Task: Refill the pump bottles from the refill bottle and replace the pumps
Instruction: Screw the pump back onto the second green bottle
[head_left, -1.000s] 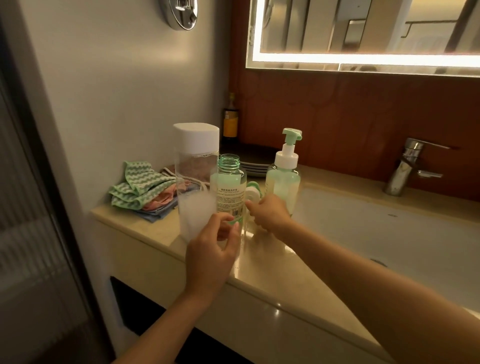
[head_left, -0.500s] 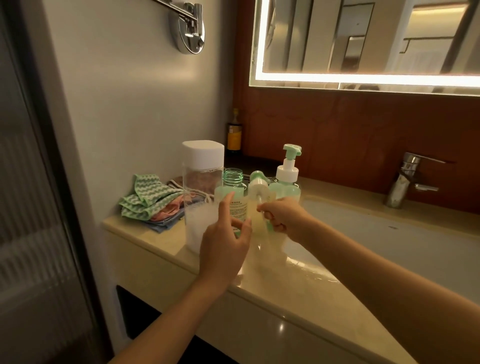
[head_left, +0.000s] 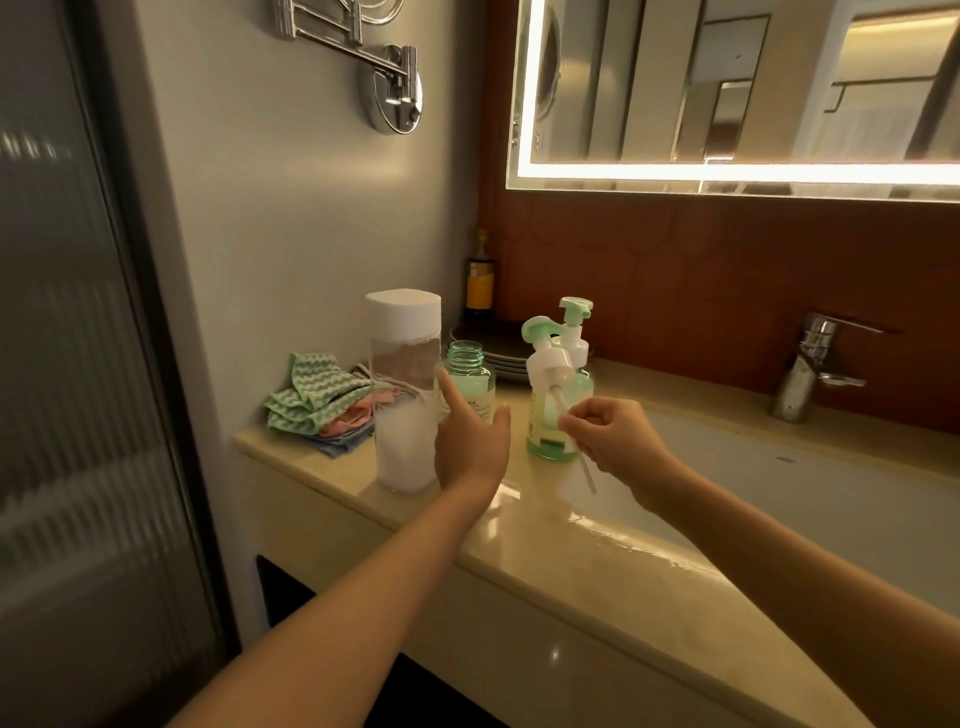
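Covering the lower half of the open pump bottle (head_left: 469, 371), the left hand (head_left: 470, 447) has forefinger and thumb spread and straight; whether the palm touches the glass cannot be told. The right hand (head_left: 615, 441) pinches the dip tube (head_left: 588, 478) of the loose pump (head_left: 548, 364), held tilted in the air and partly masking the second pump bottle (head_left: 543, 431), whose own pump is on. The refill bottle (head_left: 402, 405), white-capped, stands just left of the open one on the glossy beige counter (head_left: 519, 525). Folded cloths (head_left: 317, 395) lie by the wall; stacked plates (head_left: 498, 348) and a dark bottle (head_left: 479, 283) sit in the dim corner. The basin (head_left: 779, 499) is cut off at the right, below the tap (head_left: 808, 369) and lit mirror (head_left: 727, 171).
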